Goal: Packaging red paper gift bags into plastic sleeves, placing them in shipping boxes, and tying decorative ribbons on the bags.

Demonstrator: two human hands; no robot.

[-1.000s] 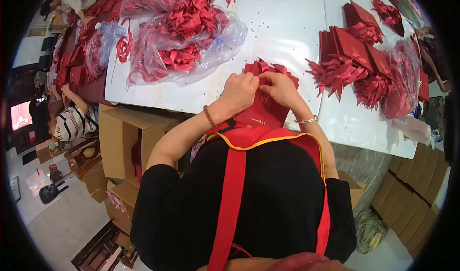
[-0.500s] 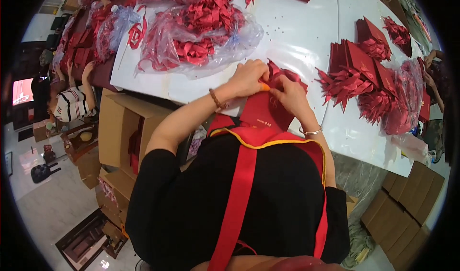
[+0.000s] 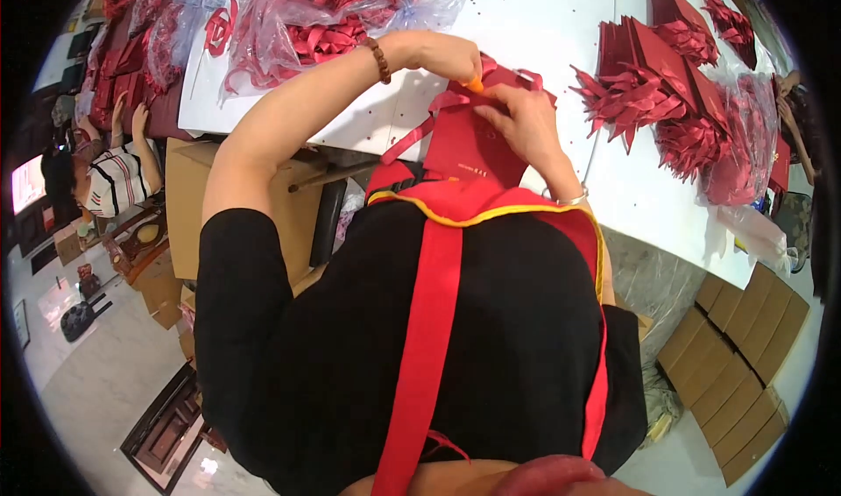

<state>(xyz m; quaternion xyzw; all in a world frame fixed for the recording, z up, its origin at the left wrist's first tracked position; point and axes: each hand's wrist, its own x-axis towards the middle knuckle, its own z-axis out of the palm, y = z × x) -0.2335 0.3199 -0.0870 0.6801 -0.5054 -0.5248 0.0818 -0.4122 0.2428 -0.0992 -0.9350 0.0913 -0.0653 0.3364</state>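
A dark red paper gift bag [image 3: 469, 150] lies flat at the table edge in front of me, with pale print low on its face. Red ribbon [image 3: 414, 138] trails from its upper left side, and another bit of ribbon shows by its top right corner. My left hand [image 3: 442, 56] is closed at the bag's top edge. Something small and orange [image 3: 475, 85] shows at its fingertips; whether it is held or worn I cannot tell. Bent over the upper part of the bag, my right hand [image 3: 528, 121] pinches there, its fingertips partly hidden.
Clear plastic sacks of red ribbon [image 3: 324, 40] lie at the far left. To the right stand ribboned red bags [image 3: 644, 80] in bundles beside a filled plastic sack [image 3: 745, 145]. Cardboard boxes [image 3: 736, 347] sit right of the table. Another person [image 3: 123, 167] works at the left.
My left hand has moved up and left, its elbow swinging outward. A ribbon now trails along the bag's left side. The right hand stays on the bag; the whole view has shifted slightly.
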